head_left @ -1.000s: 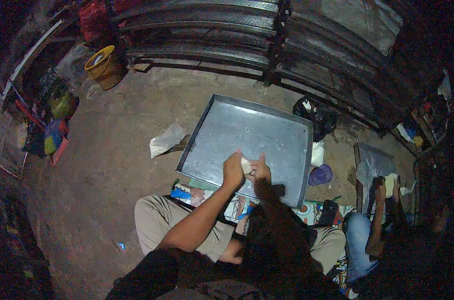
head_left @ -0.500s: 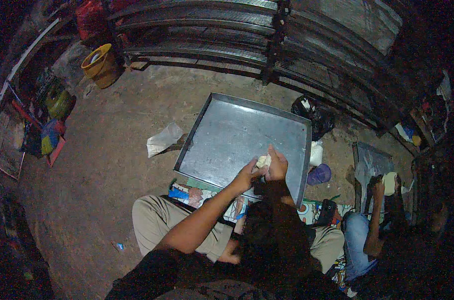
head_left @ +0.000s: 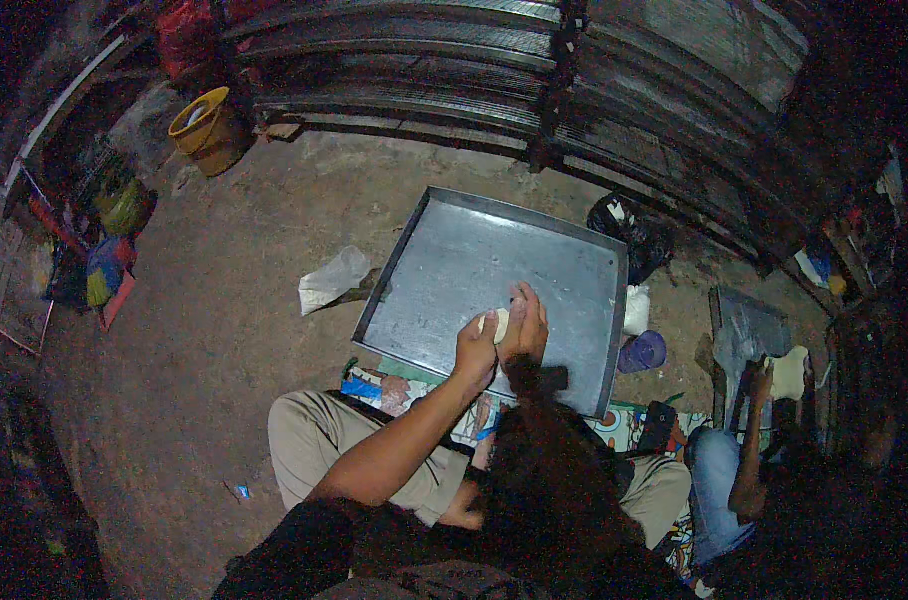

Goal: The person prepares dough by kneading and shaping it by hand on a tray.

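Both of my hands are cupped over the large metal tray (head_left: 414, 260). My left hand (head_left: 474, 348) grips a pale lump of dough (head_left: 492, 326), its thumb pressed against it. Against the dough's right side is my right hand (head_left: 524, 330), fingers pointing up and partly hiding the lump. The tray rests at the edge of a colourful patterned mat (head_left: 382, 385), where I sit with bent legs.
A clear bag of white powder (head_left: 324, 285) lies left of the tray. At right are a white bag (head_left: 635, 310), purple container (head_left: 642, 352), black bag (head_left: 624, 230) and co-worker (head_left: 749, 470) holding pale dough (head_left: 789, 372) by another tray (head_left: 759, 325). A bucket (head_left: 209, 135) stands near racks (head_left: 404, 70).
My hands and the dough shifted right over the tray, then came back left to where they are now. The co-worker's pale dough has moved slightly.
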Tool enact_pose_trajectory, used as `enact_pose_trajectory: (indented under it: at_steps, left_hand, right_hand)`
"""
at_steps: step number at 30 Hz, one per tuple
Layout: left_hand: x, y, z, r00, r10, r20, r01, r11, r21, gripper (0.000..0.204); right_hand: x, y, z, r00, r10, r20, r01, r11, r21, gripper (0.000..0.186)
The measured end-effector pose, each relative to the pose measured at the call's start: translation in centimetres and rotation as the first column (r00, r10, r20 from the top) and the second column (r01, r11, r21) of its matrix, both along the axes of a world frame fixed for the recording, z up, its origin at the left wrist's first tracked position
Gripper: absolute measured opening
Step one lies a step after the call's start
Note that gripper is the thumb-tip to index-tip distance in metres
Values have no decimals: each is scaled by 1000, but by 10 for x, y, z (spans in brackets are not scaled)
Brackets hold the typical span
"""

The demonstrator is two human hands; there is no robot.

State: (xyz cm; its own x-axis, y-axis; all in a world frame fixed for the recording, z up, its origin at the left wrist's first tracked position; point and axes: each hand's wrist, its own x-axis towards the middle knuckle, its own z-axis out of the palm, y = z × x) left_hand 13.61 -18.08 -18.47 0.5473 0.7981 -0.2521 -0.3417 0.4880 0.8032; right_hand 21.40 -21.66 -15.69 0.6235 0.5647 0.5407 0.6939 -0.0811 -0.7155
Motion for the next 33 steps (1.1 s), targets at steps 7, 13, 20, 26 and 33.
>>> enact_pose_trajectory:
  at_steps: [7, 13, 20, 26, 33]
  left_hand:
    - [2, 7, 32, 995, -74, 65, 63, 984, 165, 27]
    - [-2, 15, 20, 935, 103, -338, 161, 727, 668, 32]
    - [2, -4, 23, 840, 162, -517, 460, 291, 839, 73]
    - [12, -17, 15, 896, -121, -428, 444, 289, 848, 94]
    - [11, -16, -17, 897, -426, -115, 431, 792, 432, 79]
  right_hand:
    - [32, -8, -47, 522, 242, -818, -283, 954, 102, 67]
    - [13, 0, -61, 748, 296, -594, -172, 951, 257, 65]
    - [25, -24, 12, 211, 201, -956, -91, 978, 186, 47]
    - [54, -22, -10, 371, 193, -908, -14, 979, 202, 31]
    - [48, -13, -25, 360, 95, -928, 122, 981, 147, 50]
